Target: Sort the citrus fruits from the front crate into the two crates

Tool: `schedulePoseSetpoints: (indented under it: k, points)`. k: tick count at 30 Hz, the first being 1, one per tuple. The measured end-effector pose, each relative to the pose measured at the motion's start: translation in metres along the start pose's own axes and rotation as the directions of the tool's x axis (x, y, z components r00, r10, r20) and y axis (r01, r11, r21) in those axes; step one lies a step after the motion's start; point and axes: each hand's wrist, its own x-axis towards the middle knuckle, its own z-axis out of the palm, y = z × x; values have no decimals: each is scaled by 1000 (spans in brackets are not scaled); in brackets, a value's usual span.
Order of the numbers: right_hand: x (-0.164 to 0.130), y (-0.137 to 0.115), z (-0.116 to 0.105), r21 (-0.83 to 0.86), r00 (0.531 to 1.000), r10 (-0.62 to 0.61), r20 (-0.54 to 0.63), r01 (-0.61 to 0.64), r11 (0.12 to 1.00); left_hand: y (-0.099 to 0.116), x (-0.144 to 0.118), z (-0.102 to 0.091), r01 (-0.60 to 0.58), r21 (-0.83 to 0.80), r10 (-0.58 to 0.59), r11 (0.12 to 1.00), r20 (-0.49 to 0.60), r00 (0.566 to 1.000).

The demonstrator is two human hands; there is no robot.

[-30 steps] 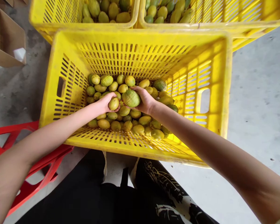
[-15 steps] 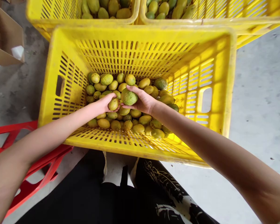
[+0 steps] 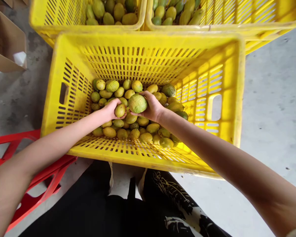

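Inside a deep yellow plastic crate (image 3: 148,161), both my hands hold fruit above a layer of green and yellow lemons (image 3: 109,132). My left hand (image 3: 110,109) is closed round a small yellow-green lemon (image 3: 119,110), its thumb along the top. Just to the right, my right hand (image 3: 153,108) grips a larger, rough-skinned green lemon (image 3: 137,103) from its right side. The two held fruits are close together, and the fingers beneath them are partly hidden.
Two more yellow crates (image 3: 88,28) with similar fruit stand against the far side. A red plastic stool-like frame (image 3: 51,171) is at the left, and an open cardboard box (image 3: 11,42) at the upper left. My legs are at the near side.
The larger green lemon has turned in my right hand and shows a paler side. My left hand keeps its hold with little movement. The view has shifted slightly.
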Motion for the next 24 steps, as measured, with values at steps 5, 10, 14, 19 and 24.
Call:
schedulePoseSetpoints:
  k: [5,10,14,19,24]
  points:
    - [3,3,-4,-35,997,-37,67,40,999,1,-8,8,5,63,-2,998,-42,999]
    - [3,4,-5,-75,997,-59,55,63,995,-1,-9,11,-5,165,11,986,-40,999]
    - [-1,3,-2,-68,994,-107,31,109,992,-2,-8,8,-2,205,5,979,-14,1000]
    - [2,3,-4,-88,999,-47,22,49,995,-1,-14,10,4,287,0,958,-13,1000]
    - [6,2,-7,-82,999,-9,41,12,997,-4,-18,15,-23,374,17,927,19,1000]
